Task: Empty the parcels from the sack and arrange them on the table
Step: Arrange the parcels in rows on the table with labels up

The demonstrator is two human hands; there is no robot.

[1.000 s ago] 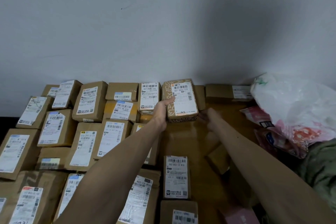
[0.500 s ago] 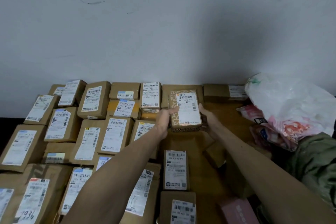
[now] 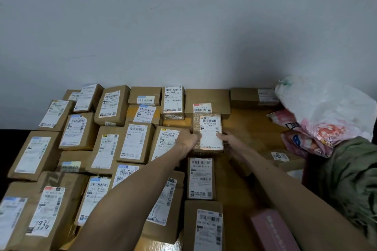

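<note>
Both hands are holding a patterned parcel (image 3: 208, 126), which is lying on the table (image 3: 253, 128) just in front of a plain box (image 3: 207, 97). The left hand (image 3: 188, 139) is curling its fingers round the parcel's left edge. The right hand (image 3: 227, 141) is pinching the right edge, thumb on the label. A green sack (image 3: 350, 175) is sitting at the right.

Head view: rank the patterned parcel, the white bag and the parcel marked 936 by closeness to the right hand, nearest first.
1. Patterned parcel: centre, gripped by the right hand.
2. White bag: back right, by the wall.
3. Parcel marked 936: front left.
</note>
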